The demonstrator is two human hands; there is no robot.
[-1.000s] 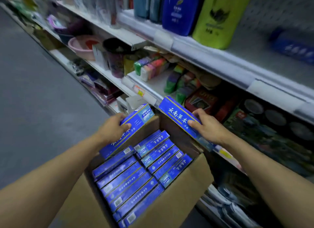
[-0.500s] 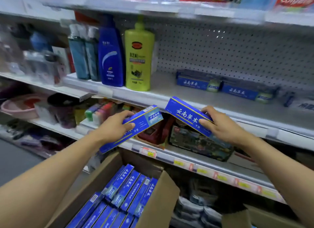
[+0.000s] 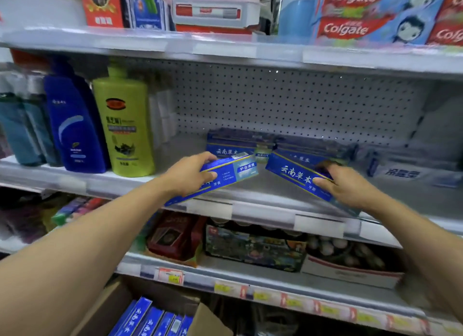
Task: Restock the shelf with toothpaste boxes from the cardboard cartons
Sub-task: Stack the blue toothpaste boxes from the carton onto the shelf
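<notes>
Blue toothpaste box [image 3: 223,179] pinched in the left hand [image 3: 186,177], fingers curled over its top edge, thumb underneath; box tilted, far end pointing toward 1 o'clock, hanging just above the front lip of the middle shelf [image 3: 263,208]. Second blue box [image 3: 298,176] at 3 o'clock of the first, clamped in the right hand [image 3: 348,189], grip wrapped round its near end, far end aimed at 10 o'clock. Both boxes close at their far ends, whether touching cannot be told. Behind them, at 12 o'clock, more blue boxes [image 3: 238,145] lying flat on the same shelf against the pegboard back [image 3: 288,102]. White box [image 3: 411,171] lying at 3 o'clock of the right hand. At 9 o'clock, upright on the shelf: green bottle [image 3: 127,125], dark blue bottle [image 3: 75,125] touching beside it, teal bottles [image 3: 22,130] farther left. Upper shelf at 12 o'clock stacked with red Colgate boxes [image 3: 363,12]. Lower shelf at 6 o'clock holding a dark printed pack [image 3: 253,250] and a red packet [image 3: 175,235]. Open cardboard carton [image 3: 107,310] at 7 o'clock, bottom edge of view, rows of blue boxes [image 3: 150,318] standing inside.
</notes>
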